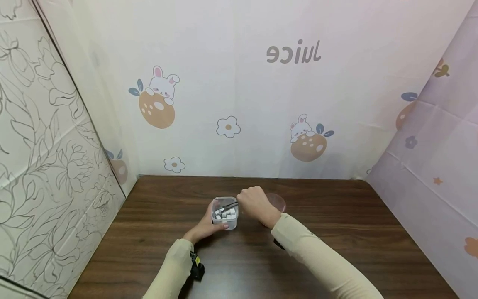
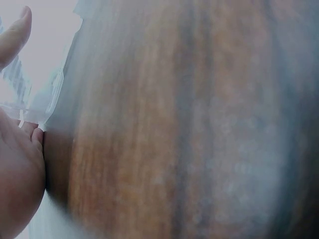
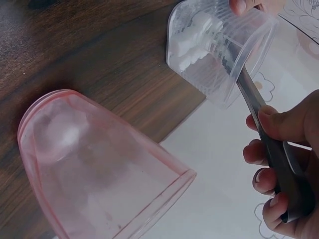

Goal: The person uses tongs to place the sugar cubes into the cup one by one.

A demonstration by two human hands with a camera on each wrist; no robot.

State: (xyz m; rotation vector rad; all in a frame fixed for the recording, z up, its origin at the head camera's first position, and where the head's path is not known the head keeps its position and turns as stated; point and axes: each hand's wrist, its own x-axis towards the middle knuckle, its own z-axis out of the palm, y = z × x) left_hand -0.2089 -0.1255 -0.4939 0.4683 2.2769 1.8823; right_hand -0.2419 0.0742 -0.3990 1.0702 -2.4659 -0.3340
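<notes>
My left hand (image 1: 205, 225) holds a clear plastic container (image 1: 231, 224), with the thumb along its near side and the fingers at the far left. Several small white pieces (image 1: 228, 214) lie in the container. In the left wrist view, the thumb (image 2: 14, 37) and the container's wall (image 2: 50, 74) show at the left edge. My right hand (image 1: 255, 202) grips dark metal tongs (image 3: 273, 144), thumb on one side and fingers curled on the other. The tongs' tips reach down through the container's mouth among the white pieces.
A see-through pink cup (image 3: 99, 149) stands on the table just right of the container, partly hidden behind my right hand in the head view. The brown wooden table (image 1: 328, 232) ends at a wall hung with printed cloth (image 1: 231, 83).
</notes>
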